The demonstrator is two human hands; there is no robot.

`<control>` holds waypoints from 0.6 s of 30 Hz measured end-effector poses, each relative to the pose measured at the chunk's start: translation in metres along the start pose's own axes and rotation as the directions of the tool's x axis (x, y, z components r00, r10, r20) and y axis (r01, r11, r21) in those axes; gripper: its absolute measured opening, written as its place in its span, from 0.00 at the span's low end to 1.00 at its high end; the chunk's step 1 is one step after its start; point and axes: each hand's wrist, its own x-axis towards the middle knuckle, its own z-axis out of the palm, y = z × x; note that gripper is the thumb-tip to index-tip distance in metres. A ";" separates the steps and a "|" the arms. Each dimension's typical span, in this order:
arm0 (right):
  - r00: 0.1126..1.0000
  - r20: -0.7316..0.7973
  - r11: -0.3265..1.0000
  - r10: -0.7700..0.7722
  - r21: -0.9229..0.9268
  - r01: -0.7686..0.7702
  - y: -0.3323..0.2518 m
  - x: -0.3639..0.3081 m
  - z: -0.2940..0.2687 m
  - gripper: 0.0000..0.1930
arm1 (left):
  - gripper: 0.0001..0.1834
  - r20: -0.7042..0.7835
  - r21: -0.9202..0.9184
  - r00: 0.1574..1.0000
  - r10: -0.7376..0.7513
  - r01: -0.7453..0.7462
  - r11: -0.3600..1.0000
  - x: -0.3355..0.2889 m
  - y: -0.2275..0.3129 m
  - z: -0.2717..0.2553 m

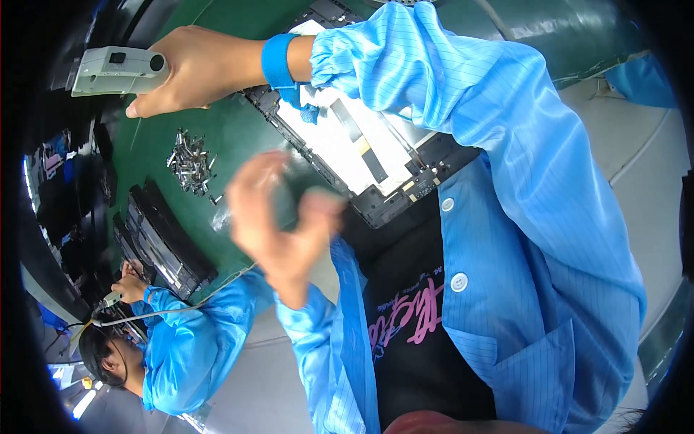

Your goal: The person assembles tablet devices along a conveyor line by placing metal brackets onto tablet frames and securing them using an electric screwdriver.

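My right hand (196, 69) reaches to the upper left, a blue band around its wrist. It is closed around a light grey handheld tool (119, 71) with a dark button and a round dark spot. Below it, my left hand (271, 217) is blurred by motion, thumb apart from the curved fingers, with nothing visible between them. Beside that hand lies an opened laptop base (376, 206), black-framed with bright white areas inside. My right sleeve passes over it and hides part of it. A heap of small metal pieces (191, 163) lies on the green table (235, 134).
Several dark panels (163, 242) are stacked at the table's left. Beyond them a co-worker in blue (195, 354) holds a light-coloured tool (112, 298). A cable (195, 307) crosses near that person's sleeve. Clear plastic (220, 218) lies by my left hand.
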 end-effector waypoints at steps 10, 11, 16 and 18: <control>0.956 -0.126 0.930 -0.264 0.231 0.287 -0.060 0.022 -0.036 0.17 | 0.44 0.141 0.404 0.989 -0.039 -0.021 0.914 -0.011 0.009 0.025; 0.946 -0.122 0.926 -0.299 0.202 0.319 -0.067 0.024 -0.048 0.18 | 0.43 0.145 0.408 0.988 -0.060 -0.004 0.913 0.000 0.002 0.019; 0.914 -0.325 0.969 -0.242 -0.130 0.210 -0.072 0.029 -0.106 0.14 | 0.39 0.112 0.479 0.994 0.015 -0.067 0.875 0.070 -0.071 0.013; 0.900 -0.425 0.989 -0.101 0.051 0.135 -0.065 0.026 -0.124 0.12 | 0.39 0.093 0.530 0.993 0.075 -0.113 0.841 0.097 -0.108 0.011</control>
